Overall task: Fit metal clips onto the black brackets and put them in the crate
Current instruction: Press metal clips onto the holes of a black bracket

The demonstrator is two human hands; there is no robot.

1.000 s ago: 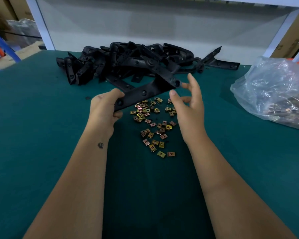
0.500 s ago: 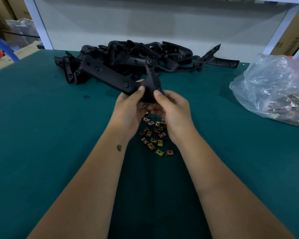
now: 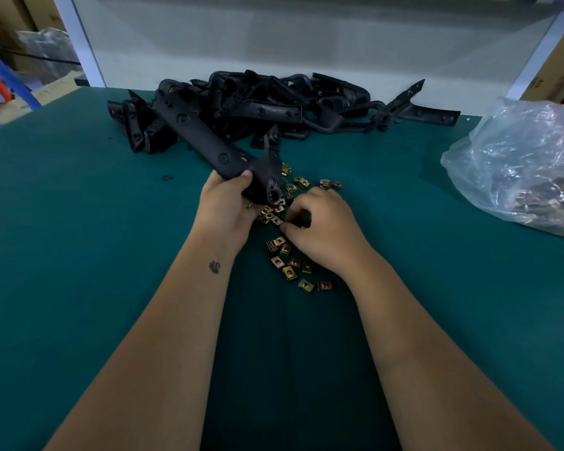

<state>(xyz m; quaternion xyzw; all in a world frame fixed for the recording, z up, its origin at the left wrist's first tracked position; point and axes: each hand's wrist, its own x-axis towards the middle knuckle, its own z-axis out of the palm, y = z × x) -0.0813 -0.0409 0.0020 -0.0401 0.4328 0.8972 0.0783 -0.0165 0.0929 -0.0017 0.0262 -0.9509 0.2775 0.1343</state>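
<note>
My left hand (image 3: 225,206) grips a long black bracket (image 3: 202,138) near its bend, and the long arm points up and to the left. Loose gold-coloured metal clips (image 3: 293,268) lie scattered on the green table (image 3: 79,255) under both hands. My right hand (image 3: 323,229) is down on the clips, just right of the bracket's end. Its fingers are curled and its thumb and fingertips pinch a clip from the scatter. A heap of black brackets (image 3: 274,102) lies at the back of the table. No crate is in view.
A clear plastic bag (image 3: 518,167) holding more clips sits at the right edge of the table. A white wall panel and frame posts stand behind the heap. Boxes and blue and red items are off the table's left side.
The bracket was turned over between both hands. My right hand has since let go of it and dropped onto the clips, while my left hand keeps the bracket.
</note>
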